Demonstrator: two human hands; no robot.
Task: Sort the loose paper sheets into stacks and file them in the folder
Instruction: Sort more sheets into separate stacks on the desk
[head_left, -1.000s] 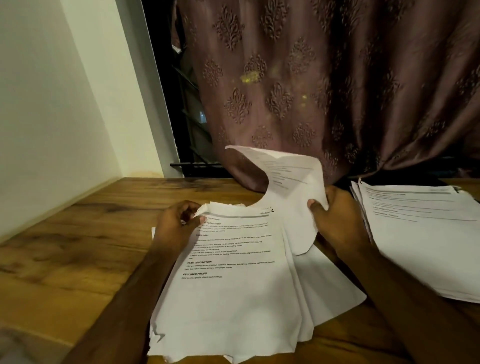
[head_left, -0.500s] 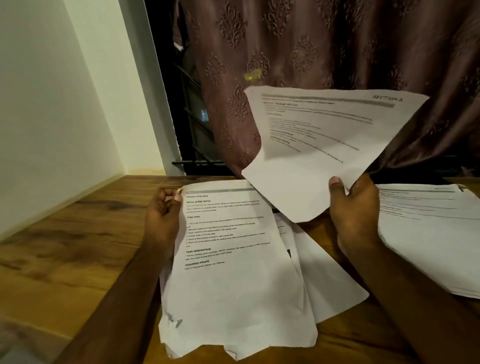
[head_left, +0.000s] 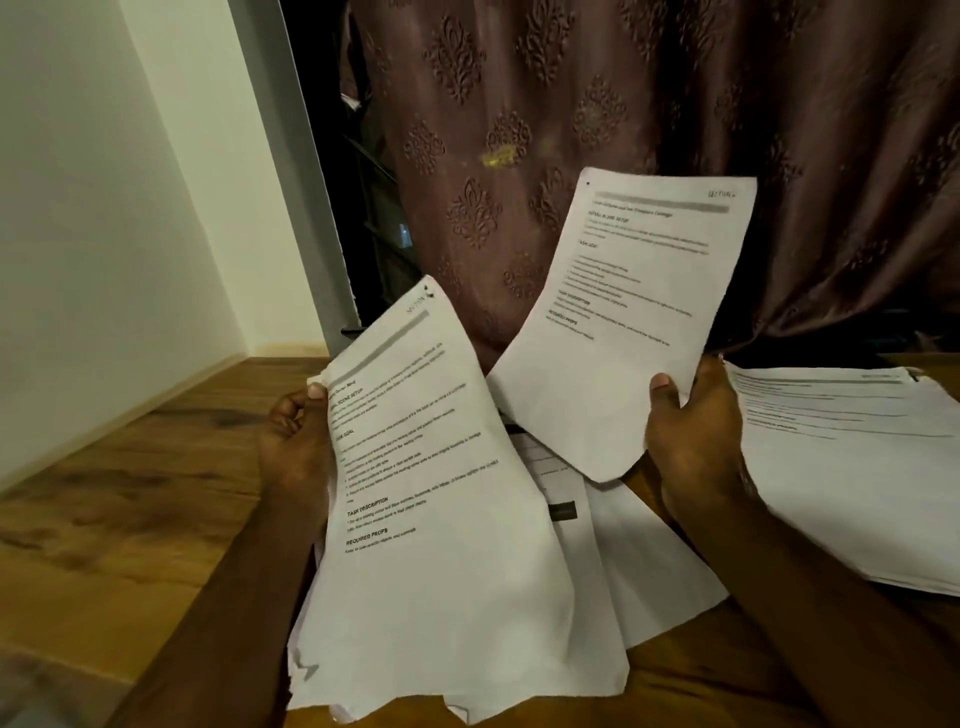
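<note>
- Two sheets are up: the left hand (head_left: 296, 447) grips the near bundle (head_left: 441, 519) by its left edge.
- Farther right, the right hand (head_left: 691, 431) pinches a single sheet (head_left: 623, 322); check its heading.
- Lay it square on the right stack (head_left: 852, 467); no folder shows.

We see a wooden table (head_left: 130, 519) meeting a white wall (head_left: 104, 208) along its left edge; behind its far edge hangs a patterned mauve curtain (head_left: 571, 104).
</note>
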